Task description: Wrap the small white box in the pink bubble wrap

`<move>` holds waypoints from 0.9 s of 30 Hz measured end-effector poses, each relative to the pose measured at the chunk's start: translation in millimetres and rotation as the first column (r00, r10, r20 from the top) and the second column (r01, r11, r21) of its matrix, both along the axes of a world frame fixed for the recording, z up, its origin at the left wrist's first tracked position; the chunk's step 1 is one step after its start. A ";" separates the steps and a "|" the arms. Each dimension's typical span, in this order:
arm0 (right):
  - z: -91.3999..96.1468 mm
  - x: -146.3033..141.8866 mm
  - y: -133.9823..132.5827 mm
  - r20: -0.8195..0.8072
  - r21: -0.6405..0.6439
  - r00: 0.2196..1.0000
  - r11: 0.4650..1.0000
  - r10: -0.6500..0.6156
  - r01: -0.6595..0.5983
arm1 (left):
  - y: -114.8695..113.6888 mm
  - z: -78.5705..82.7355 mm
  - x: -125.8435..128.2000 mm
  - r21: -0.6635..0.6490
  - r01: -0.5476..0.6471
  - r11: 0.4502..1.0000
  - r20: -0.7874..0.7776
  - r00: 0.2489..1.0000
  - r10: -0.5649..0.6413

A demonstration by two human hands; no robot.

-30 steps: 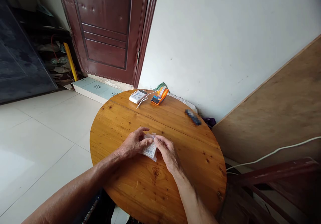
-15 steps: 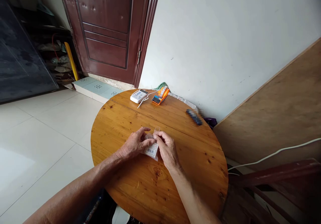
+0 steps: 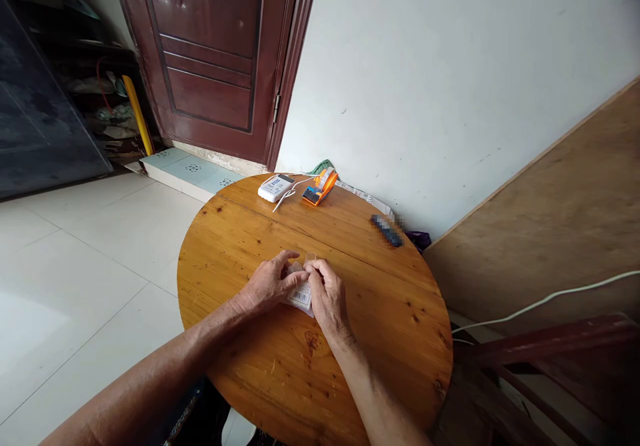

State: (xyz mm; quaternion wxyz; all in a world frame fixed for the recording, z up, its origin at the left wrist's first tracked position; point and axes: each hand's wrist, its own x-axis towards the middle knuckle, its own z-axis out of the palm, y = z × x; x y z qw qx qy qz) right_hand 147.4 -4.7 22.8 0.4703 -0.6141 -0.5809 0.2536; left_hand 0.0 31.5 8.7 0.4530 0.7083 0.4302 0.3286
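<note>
One plastic packet (image 3: 301, 295) is over the middle of one round table (image 3: 235, 229). The left hand (image 3: 269, 282) clasps its left side; the right hand (image 3: 327, 297) pinches its far right edge. Far side: one white device (image 3: 276, 189), one orange tape dispenser (image 3: 313, 197).

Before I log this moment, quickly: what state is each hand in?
Left hand: holding the packet, thumb across it.
Right hand: closed, thumb and fingers pinching the packet near its far end.

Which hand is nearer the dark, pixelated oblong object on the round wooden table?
Right. In the picture, the right hand is below and left of the dark oblong object; the left hand is farther left.
</note>
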 end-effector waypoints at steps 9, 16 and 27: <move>-3.8 6.5 5.6 -0.107 -0.018 0.994 1.000 -0.021 0.019 | -1.5 -7.1 -1.4 -0.010 0.026 1.000 0.130 0.991 -0.025; -8.7 10.1 8.1 -0.194 0.007 0.981 1.000 0.009 -0.008 | 3.7 -8.7 0.0 -0.057 0.063 0.996 0.142 0.988 -0.054; -1.9 9.1 -2.0 -0.047 0.086 0.994 0.992 0.097 -0.093 | 6.7 -12.4 1.1 -0.085 0.041 0.996 0.143 0.989 -0.029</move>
